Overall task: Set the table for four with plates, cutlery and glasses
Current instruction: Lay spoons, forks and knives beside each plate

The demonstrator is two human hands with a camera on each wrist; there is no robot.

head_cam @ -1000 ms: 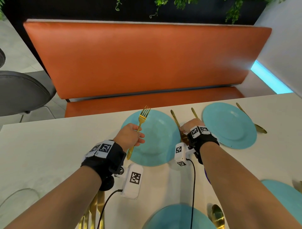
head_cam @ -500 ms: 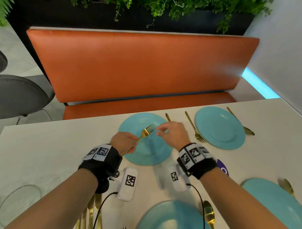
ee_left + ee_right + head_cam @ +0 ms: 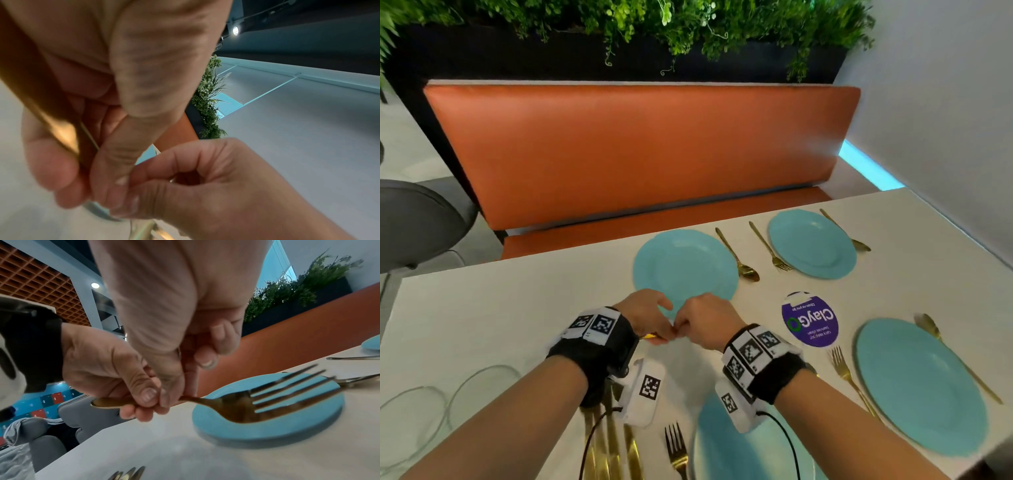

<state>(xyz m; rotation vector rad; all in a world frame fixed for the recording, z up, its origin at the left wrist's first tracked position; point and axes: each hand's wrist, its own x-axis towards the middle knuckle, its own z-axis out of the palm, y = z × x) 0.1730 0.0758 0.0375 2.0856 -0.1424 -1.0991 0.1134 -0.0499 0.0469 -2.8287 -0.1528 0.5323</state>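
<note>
White bench [image 3: 493, 318] stretches before an orange banquette [image 3: 640, 150], set with 4 turquoise plates. Both hands meet just above it at the near edge of the far-left plate [image 3: 685, 263]: the left hand [image 3: 643, 313] grips the gold fork [image 3: 236, 404] by its handle, the right hand [image 3: 705, 320] pinching the neck. Its tines hang over that plate.

Bare table [image 3: 493, 318] lies open left of the far-left plate [image 3: 685, 263], while a spoon [image 3: 738, 255] and round sticker [image 3: 810, 318] crowd its right.
</note>
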